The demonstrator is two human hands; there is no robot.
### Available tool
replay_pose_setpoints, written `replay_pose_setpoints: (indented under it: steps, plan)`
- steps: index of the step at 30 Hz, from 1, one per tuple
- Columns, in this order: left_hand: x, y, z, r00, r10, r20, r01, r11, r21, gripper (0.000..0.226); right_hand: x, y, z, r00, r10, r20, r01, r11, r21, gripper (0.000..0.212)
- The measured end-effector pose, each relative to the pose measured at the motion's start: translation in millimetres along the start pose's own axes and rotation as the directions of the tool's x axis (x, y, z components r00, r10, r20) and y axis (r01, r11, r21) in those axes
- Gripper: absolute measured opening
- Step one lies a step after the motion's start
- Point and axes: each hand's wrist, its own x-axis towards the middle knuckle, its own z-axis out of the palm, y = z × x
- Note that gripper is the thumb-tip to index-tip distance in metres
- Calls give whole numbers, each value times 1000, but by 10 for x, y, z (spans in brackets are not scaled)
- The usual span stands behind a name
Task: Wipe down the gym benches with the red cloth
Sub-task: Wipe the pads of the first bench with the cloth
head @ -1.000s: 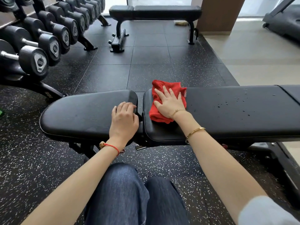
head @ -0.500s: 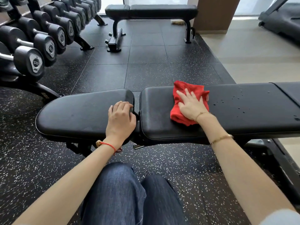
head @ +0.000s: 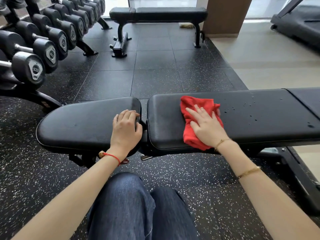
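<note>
Right hand (head: pixel 207 128) fingers splayed flat on red cloth (head: pixel 190 118); water droplets (head: pixel 249 108) just right along back pad (head: pixel 259 122); left hand (head: pixel 125 129) fingers curled, bracing seat pad (head: pixel 78 125).

the right hand (head: pixel 207 128) presses the red cloth (head: pixel 194 122) flat on the near bench's long pad (head: pixel 251 118), water droplets at its 3 o'clock. the left hand (head: pixel 126 129) rests on the seat pad (head: pixel 83 122) (fingers curled over its end). dumbbells (head: pixel 43 47) at 10 o'clock, second bench (head: pixel 159 13) at 12.
</note>
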Motion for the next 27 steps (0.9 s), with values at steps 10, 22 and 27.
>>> replay_pose_setpoints:
  steps: [10, 22, 27]
  plan:
    - [14, 44, -1, 1000, -18, -3, 18, 1000, 14, 29, 611, -625, 115, 996, -49, 79, 51, 998, -25, 54]
    - [7, 64, -13, 1000, -18, 16, 18, 1000, 11, 31, 352, -199, 13, 999, 31, 44, -31, 999, 11, 51]
    - [20, 82, -21, 999, -31, 18, 31, 999, 24, 30, 595, -816, 170, 996, -49, 74, 52, 998, -40, 54]
